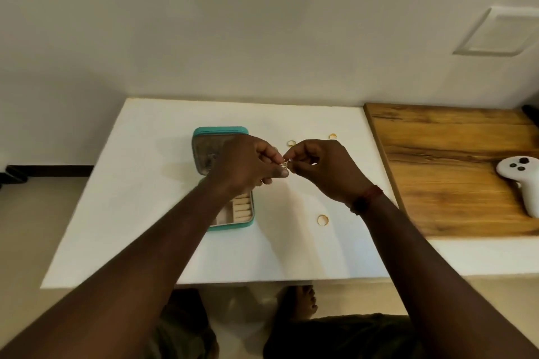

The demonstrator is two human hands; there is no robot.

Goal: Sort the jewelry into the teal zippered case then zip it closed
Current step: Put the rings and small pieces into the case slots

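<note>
gold jewelry (pixel 283 165) blurs between left hand (pixel 244 165), right hand (pixel 323 169).

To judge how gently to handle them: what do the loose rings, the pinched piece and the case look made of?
Rings: thin yellow metal with a shiny glint; gold or plating, unclear. Piece: gold-coloured openwork metal, too small to say more. Case: matte teal shell, likely faux leather; beige padded lining, probably soft fabric.

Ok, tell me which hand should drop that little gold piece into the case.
Left. The left hand and right hand both pinch the gold piece, but the left is over the open case. The right is farther off, nearer the loose rings.
</note>
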